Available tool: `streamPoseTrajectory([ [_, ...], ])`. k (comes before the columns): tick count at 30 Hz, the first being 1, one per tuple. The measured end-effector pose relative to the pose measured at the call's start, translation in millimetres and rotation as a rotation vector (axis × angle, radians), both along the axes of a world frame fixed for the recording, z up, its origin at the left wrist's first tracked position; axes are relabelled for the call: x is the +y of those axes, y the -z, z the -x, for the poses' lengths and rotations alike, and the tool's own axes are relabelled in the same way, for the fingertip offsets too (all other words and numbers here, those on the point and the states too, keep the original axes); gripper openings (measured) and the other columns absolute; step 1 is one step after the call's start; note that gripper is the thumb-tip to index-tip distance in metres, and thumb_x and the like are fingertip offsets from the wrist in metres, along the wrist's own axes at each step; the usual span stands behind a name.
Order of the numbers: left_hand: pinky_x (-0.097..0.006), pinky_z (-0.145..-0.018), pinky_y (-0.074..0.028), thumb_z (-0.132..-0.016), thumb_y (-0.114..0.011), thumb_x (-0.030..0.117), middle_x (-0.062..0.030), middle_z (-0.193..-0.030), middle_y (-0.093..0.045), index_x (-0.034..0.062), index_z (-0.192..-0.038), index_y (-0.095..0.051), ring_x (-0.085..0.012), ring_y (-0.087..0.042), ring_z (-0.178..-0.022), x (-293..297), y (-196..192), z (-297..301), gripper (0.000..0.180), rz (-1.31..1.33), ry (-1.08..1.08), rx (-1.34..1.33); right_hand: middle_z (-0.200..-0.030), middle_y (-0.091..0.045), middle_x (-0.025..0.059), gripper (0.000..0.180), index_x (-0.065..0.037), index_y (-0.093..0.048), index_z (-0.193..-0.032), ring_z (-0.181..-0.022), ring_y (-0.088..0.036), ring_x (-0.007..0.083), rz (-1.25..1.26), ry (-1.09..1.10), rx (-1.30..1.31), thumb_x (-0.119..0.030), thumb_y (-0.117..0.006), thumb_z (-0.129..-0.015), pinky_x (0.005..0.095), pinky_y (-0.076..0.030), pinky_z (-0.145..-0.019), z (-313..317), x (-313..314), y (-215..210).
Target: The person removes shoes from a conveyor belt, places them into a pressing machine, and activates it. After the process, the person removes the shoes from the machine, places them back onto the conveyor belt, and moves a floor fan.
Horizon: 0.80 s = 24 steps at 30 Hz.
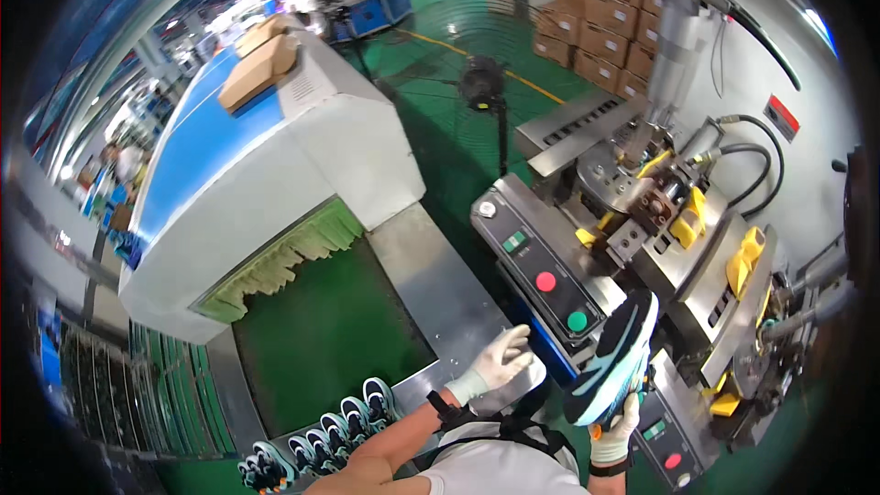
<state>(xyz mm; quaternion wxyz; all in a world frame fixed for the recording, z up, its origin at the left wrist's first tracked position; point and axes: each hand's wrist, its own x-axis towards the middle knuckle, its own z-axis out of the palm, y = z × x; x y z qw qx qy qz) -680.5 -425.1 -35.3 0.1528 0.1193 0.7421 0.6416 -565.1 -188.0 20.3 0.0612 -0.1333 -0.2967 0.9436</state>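
A row of sneakers [353,420] stood before the conveyor belt [335,339], left of the control panels [529,261]; cartons [610,14] stood behind.

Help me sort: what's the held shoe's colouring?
Shoe: mainly black, white, light turquoise; best in head view.

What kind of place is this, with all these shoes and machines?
It looks like a shoe factory: there's a row of sneakers, a wide green belt and a push-button panel with red and green buttons.
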Motion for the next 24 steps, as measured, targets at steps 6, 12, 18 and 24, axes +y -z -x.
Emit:
streamPoseTrajectory([
  [6,-0.035,-0.099,-0.049,-0.092,-0.062,0.01,-0.0205,-0.14,-0.049,-0.0025,-0.143,-0.036,-0.0281,-0.055,-0.124,-6,-2,18,0.059,-0.113,-0.1,-0.011,-0.122,-0.065,0.0101,0.061,-0.006,-0.049,-0.135,-0.107,-0.065,0.0282,0.066,0.03,-0.061,-0.033,-0.072,-0.086,0.0438,-0.055,-0.09,2,0,3],
  [12,-0.035,-0.1,-0.048,-0.092,-0.06,0.004,-0.0208,-0.138,-0.051,-0.0033,-0.142,-0.037,-0.0288,-0.054,-0.126,1,-6,22,0.055,-0.099,-0.124,-0.035,-0.125,-0.061,0.0123,0.068,-0.002,-0.041,-0.141,-0.109,-0.064,0.0246,0.199,0.031,0.009,-0.015,-0.074,-0.083,0.0383,-0.054,-0.093,2,5,-11],
  [18,-0.035,-0.099,-0.048,-0.095,-0.055,0.003,-0.0217,-0.14,-0.048,-0.0049,-0.143,-0.036,-0.0291,-0.054,-0.124,10,-8,13,0.052,-0.07,-0.076,-0.021,-0.124,-0.061,0.0148,0.061,0.001,-0.045,-0.136,-0.108,-0.065,0.0239,0.202,0.0,-0.004,-0.018,-0.072,-0.085,0.0374,-0.056,-0.089,6,7,-16],
  [24,-0.035,-0.096,-0.05,-0.095,-0.055,0.004,-0.022,-0.139,-0.049,-0.0053,-0.143,-0.036,-0.0287,-0.055,-0.123,11,-5,16,0.052,-0.057,-0.083,-0.011,-0.126,-0.061,0.0162,0.062,0.002,-0.045,-0.138,-0.112,-0.064,0.0253,0.239,-0.017,0.037,-0.017,-0.072,-0.085,0.0395,-0.054,-0.095,8,12,-22],
])
